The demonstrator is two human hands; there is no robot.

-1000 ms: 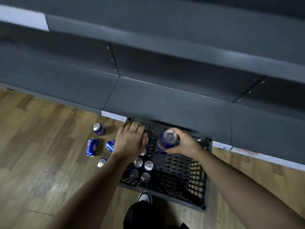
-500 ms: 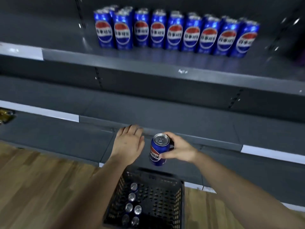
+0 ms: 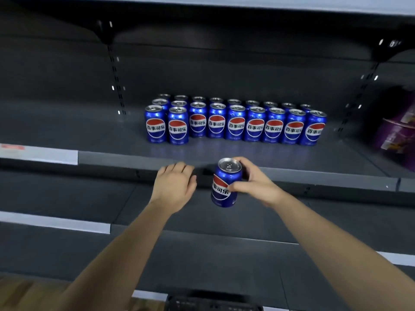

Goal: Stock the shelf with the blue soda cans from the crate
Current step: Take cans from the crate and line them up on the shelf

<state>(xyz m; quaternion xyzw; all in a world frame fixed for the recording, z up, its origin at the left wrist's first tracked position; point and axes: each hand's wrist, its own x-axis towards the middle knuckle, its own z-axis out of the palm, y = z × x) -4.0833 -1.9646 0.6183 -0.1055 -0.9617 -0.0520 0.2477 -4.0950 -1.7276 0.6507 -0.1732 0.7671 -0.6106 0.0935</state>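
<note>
Shelf partly stocked, one more can in hand.
Rows of blue soda cans (image 3: 235, 124) stood on the shelf (image 3: 101, 133), at 12 o'clock from the can (image 3: 225, 182) that the right hand (image 3: 254, 180) gripped round its side, below the shelf lip. The left hand (image 3: 174, 187), at its 9 o'clock, hung loose and empty. The crate (image 3: 213, 304) sat at 6 o'clock, contents hidden.

A can (image 3: 225, 178) before the shelf (image 3: 101, 133), rows (image 3: 235, 125) upon it, perhaps boxes (image 3: 396, 133) rightward.

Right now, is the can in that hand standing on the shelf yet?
No. The right hand grips the can in mid-air, before the shelf edge, apart from the stocked cans.
</note>
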